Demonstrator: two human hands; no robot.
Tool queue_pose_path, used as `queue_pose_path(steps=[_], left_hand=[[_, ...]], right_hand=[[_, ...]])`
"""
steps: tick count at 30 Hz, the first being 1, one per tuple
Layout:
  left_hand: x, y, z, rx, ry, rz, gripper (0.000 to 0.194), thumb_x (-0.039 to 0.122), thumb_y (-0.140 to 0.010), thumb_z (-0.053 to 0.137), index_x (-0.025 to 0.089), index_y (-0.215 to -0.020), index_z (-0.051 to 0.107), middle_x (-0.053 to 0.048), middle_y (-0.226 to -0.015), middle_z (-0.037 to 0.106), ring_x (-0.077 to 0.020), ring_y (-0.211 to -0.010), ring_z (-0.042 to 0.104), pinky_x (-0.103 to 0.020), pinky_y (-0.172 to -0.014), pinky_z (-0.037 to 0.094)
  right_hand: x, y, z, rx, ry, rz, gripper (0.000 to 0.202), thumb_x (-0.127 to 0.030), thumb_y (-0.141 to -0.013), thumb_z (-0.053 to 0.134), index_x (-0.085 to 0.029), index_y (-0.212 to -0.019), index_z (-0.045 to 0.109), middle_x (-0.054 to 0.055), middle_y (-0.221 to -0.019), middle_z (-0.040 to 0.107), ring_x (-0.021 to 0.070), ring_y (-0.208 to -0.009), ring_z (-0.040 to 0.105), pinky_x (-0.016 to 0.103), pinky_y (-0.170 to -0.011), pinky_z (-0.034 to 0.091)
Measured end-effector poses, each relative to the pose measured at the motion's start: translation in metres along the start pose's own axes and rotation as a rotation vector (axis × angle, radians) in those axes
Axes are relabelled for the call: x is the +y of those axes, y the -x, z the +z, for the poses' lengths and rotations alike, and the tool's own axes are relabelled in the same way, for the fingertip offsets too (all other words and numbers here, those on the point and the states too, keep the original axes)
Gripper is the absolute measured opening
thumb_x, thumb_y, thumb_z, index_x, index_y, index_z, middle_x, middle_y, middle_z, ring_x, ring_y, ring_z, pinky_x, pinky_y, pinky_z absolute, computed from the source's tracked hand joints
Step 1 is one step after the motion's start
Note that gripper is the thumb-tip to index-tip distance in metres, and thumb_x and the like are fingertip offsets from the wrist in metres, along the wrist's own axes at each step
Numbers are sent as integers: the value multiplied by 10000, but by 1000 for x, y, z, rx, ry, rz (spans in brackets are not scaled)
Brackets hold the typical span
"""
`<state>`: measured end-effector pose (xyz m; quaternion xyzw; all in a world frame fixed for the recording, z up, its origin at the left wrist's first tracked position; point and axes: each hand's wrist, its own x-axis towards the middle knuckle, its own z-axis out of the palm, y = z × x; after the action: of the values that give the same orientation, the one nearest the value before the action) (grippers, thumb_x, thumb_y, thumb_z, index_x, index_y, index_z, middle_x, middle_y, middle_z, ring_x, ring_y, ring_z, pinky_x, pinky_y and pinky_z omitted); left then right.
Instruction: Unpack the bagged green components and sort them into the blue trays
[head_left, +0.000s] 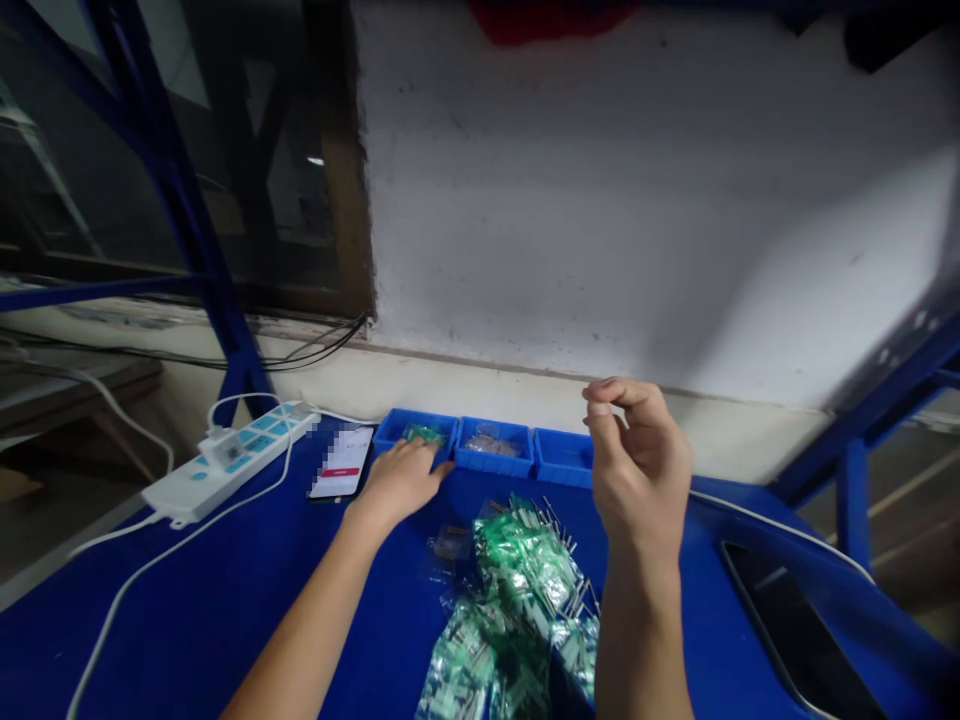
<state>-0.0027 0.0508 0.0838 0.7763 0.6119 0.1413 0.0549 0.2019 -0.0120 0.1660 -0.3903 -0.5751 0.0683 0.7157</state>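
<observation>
My left hand [401, 475] reaches over the front edge of the left blue bin [384, 432]. Its fingers are stretched onto green material [424, 434] in that bin, with the thumb apart; it looks open. My right hand [637, 450] is raised in front of the right blue bin [559, 472], partly covering it. Thumb and fingers are pinched together, and whatever may be between them is too small to make out. Below and between the hands lies a heap of clear plastic packets [525, 560] with green and white pieces and thin metal rods.
The middle blue bin [491, 463] holds small clear bags. A small clear bag [452, 543] lies beside the heap. A white power strip [217, 470] with cables and a lit phone [343, 462] are at the left. A dark phone [795, 625] lies right. Blue frame posts and a wall enclose the table.
</observation>
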Motion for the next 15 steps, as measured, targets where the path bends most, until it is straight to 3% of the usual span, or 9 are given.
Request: queue_pose_path(steps=[5, 9, 12, 15], left_hand=[[27, 85, 27, -34, 199, 153, 446, 476, -881, 368, 288, -1262, 505, -70, -1251, 560, -292, -1183, 469, -485, -923, 423], [26, 145, 53, -31, 246, 120, 503, 491, -859, 426, 340, -1338, 404, -33, -1415, 409, -297, -1311, 333, -507, -985, 393], [17, 168, 72, -31, 223, 138, 615, 484, -824, 498, 327, -1392, 322, -43, -1461, 337, -330, -1342, 274, -524, -989, 390], [12, 175, 83, 2, 210, 97, 547, 452, -850, 465, 322, -1372, 365, -44, -1439, 375, -326, -1322, 321, -522, -978, 406]], right_hand=[[-4, 2, -3, 100, -30, -12, 44, -197, -821, 538, -186, -778, 537, 24, -844, 508, 134, -801, 538, 267, -654, 433], [-10, 2, -10, 182, -15, 10, 13, -185, -819, 528, -192, -808, 525, 17, -830, 524, 129, -776, 552, 266, -650, 436], [-7, 4, -21, 145, -24, 24, 169, -159, -799, 523, -205, -962, 513, 31, -926, 549, 145, -834, 564, 271, -660, 433], [18, 18, -29, 9, -26, 21, 119, -103, -761, 468, -203, -823, 485, 30, -930, 538, 162, -885, 542, 293, -699, 421]])
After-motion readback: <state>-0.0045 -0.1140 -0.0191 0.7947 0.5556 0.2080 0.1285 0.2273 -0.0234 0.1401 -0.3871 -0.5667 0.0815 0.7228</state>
